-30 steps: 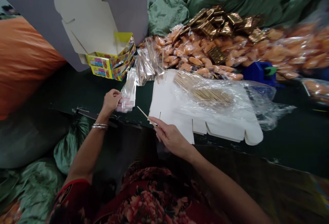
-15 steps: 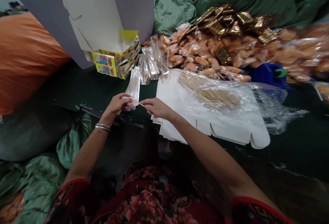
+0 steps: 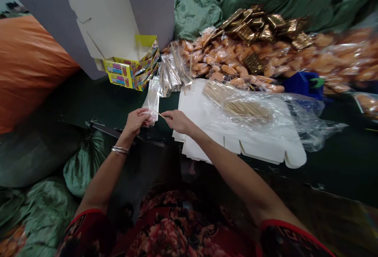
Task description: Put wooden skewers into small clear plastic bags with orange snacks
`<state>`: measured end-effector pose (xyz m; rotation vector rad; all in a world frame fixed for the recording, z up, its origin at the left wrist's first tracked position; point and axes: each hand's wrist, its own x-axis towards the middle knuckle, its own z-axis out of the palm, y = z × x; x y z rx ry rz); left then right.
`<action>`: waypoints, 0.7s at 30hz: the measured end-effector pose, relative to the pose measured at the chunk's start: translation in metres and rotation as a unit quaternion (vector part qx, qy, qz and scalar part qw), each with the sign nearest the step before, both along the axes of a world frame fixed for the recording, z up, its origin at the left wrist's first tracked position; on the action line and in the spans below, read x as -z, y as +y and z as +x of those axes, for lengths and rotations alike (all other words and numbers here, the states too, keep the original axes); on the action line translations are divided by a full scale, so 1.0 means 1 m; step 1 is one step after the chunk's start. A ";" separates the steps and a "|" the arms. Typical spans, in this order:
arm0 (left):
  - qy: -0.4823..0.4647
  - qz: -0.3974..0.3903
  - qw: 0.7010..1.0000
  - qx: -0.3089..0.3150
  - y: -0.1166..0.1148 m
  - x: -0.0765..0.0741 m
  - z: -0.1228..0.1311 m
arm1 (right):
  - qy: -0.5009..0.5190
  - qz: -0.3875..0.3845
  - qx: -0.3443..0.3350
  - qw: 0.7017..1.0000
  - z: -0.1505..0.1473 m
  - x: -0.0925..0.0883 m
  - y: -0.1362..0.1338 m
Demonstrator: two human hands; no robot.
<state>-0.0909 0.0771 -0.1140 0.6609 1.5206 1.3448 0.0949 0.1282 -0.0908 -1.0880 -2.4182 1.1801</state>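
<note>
My left hand [image 3: 136, 120] pinches the lower end of a small clear plastic sleeve [image 3: 152, 97] that lies on the dark table, on top of a stack of such sleeves. My right hand [image 3: 178, 120] pinches a thin wooden stick [image 3: 160, 115] whose tip points left into the sleeve's opening at my left fingers. The two hands almost touch. A bundle of wooden sticks [image 3: 239, 106] lies in a large clear bag [image 3: 280, 115] on flat white cardboard blanks [image 3: 206, 131] just right of my right hand.
Yellow printed cartons [image 3: 132, 70] and a cardboard blank [image 3: 103, 24] stand at the back left. Filled clear sleeves with sticks [image 3: 173, 74] lie behind. A heap of orange wrapped snacks [image 3: 265, 64] and gold packets [image 3: 254, 26] fills the back right. A blue object [image 3: 304, 84], green sacks [image 3: 196, 11] and an orange sack [image 3: 26, 64] surround the table.
My right hand carried the stick up and left from the table's front edge to my left hand. The stick's tip now meets the sleeve held by my left fingers.
</note>
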 end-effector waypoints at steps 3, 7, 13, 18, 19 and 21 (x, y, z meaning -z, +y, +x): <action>-0.013 -0.001 1.000 0.004 -0.001 -0.001 0.008 | -0.004 0.062 0.031 0.998 -0.014 0.006 0.004; -0.032 -0.003 0.999 0.016 -0.005 0.002 0.022 | 0.019 0.047 0.095 0.994 -0.037 0.011 0.018; -0.045 0.033 0.998 -0.020 0.000 0.004 0.034 | 0.111 -0.053 0.150 0.981 -0.043 0.008 0.020; -0.050 0.073 0.995 -0.050 0.004 0.010 0.043 | 0.304 -0.201 0.148 0.919 -0.024 0.017 -0.031; -0.048 0.079 0.994 -0.053 0.004 0.012 0.046 | 0.327 -0.185 0.167 0.912 -0.024 0.020 -0.040; -0.045 0.090 0.993 -0.057 0.003 0.014 0.053 | 0.331 -0.077 0.217 0.915 -0.029 0.028 -0.052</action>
